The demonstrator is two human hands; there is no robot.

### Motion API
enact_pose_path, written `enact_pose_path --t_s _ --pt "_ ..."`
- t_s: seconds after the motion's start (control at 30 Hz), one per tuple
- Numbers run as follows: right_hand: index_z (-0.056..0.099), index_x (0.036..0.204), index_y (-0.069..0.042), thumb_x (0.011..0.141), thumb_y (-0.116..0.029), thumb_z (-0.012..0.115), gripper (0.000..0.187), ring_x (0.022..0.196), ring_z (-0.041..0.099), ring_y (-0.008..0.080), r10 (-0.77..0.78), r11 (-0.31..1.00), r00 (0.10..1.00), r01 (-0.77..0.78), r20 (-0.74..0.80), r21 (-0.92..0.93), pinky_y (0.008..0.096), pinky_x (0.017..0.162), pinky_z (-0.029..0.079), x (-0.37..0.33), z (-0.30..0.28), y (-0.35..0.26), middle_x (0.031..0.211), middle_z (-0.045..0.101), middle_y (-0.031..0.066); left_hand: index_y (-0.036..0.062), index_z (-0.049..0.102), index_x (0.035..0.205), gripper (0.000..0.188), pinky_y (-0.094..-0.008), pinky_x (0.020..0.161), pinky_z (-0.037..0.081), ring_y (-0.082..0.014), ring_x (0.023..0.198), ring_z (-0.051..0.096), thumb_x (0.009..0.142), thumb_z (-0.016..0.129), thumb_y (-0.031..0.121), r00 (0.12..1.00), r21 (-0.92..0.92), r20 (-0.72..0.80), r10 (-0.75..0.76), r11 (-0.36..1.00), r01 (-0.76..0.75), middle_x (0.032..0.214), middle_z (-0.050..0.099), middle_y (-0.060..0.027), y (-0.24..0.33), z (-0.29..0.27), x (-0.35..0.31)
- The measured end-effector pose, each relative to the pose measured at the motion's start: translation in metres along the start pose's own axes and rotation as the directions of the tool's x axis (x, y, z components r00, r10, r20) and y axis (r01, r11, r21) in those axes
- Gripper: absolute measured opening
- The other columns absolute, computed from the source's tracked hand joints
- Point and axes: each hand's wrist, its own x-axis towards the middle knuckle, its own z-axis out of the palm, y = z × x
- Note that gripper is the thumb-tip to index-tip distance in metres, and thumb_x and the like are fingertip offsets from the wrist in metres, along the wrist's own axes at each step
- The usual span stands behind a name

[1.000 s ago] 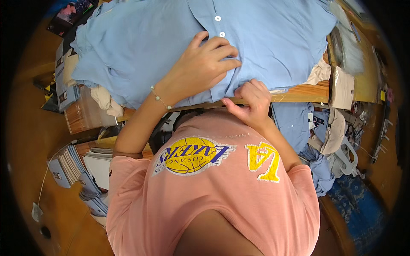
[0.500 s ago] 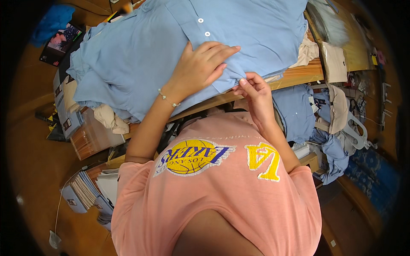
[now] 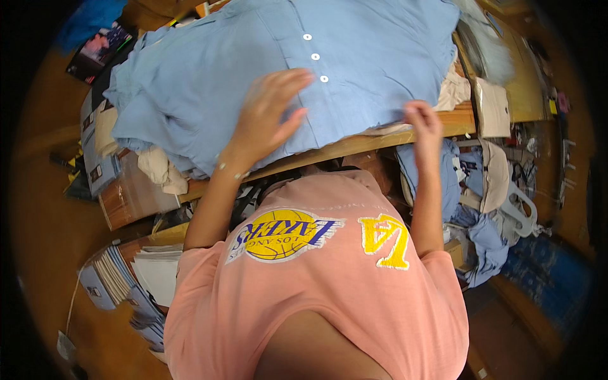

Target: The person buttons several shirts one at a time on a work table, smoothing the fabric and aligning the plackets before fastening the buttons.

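Blue shirt (image 3: 209, 76) spread across the wooden table (image 3: 451, 121)

Head view: the shirt lies in front of the person, three white buttons (image 3: 315, 57) running far to near. The left hand (image 3: 269, 114), blurred, is over its near middle, thumb apart from the fingers. The right hand (image 3: 425, 126) is at its near right edge, fingertips bunched; I cannot tell whether they clamp cloth. Beige fabric (image 3: 455, 90) sits just right.

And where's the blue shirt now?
In the head view, the shirt lies spread across the table, top centre; left hand over it, right hand by its near edge.
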Motion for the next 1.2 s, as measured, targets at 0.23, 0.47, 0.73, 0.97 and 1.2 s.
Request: enact_pose_path --t_s 0.23,0.47,0.73,0.97,1.2 --pt "0.051 0.120 -0.006 0.090 -0.023 0.052 0.036 0.107 0.050 0.0190 0.197 0.979 0.935 -0.173 -0.295 0.108 0.0361 0.088 0.039 0.042 -0.099 0.074 0.116 0.054 0.0068 0.0018 0.049 0.111 0.033 -0.0312 0.082 0.041 -0.0207 0.092 0.051 0.081 0.062 0.007 0.550 -0.024 -0.644 -0.532 0.732 0.680 0.102 0.054 -0.0104 -0.012 -0.045 -0.158" --pt "0.054 0.102 -0.008 0.089 -0.028 0.055 0.024 0.092 0.053 0.0163 0.262 0.935 0.964 -0.241 -0.050 0.260 0.0342 0.080 0.043 0.065 -0.113 0.113 0.097 0.057 0.0033 -0.0020 0.055 0.098 0.022 -0.0220 0.056 0.041 -0.0068 0.064 0.049 0.086 0.060 0.015 0.361 -0.379 -0.104 -0.927 0.372 0.847 0.078 0.056 -0.0014 0.000 -0.024 -0.215" --pt "0.055 0.094 -0.009 0.089 -0.022 0.054 0.014 0.080 0.057 0.0147 0.227 0.859 0.963 -0.128 -0.144 0.496 0.0310 0.071 0.047 0.026 -0.101 0.048 0.088 0.059 0.0019 -0.0012 0.056 0.110 0.027 -0.0261 0.084 0.042 -0.0125 0.093 0.055 0.084 0.059 0.009 0.555 -0.806 0.246 -0.794 0.151 0.573 0.101 0.061 -0.0060 -0.025 -0.102 -0.193" --pt "0.056 0.108 0.001 0.093 -0.022 0.044 0.029 0.101 0.057 0.0233 -0.144 0.569 0.973 0.230 -0.180 0.789 0.0362 0.087 0.045 -0.103 -0.214 0.011 0.112 0.059 0.0128 0.0005 0.043 0.125 0.057 -0.0423 0.093 0.041 -0.0292 0.112 0.050 0.084 0.052 0.039 0.788 -0.861 -0.207 -0.580 0.491 0.135 0.123 0.051 -0.0149 -0.049 -0.132 -0.119" --pt "0.056 0.112 0.000 0.094 -0.032 0.040 0.040 0.108 0.053 0.0270 -0.175 0.478 0.808 0.569 -0.562 0.669 0.0405 0.096 0.038 -0.294 -0.317 0.001 0.114 0.059 0.0128 -0.0028 0.048 0.118 0.048 -0.0420 0.090 0.043 -0.0288 0.105 0.054 0.086 0.050 0.033 0.960 -0.488 -0.166 -0.227 0.864 0.120 0.118 0.053 -0.0158 0.048 -0.008 -0.001"
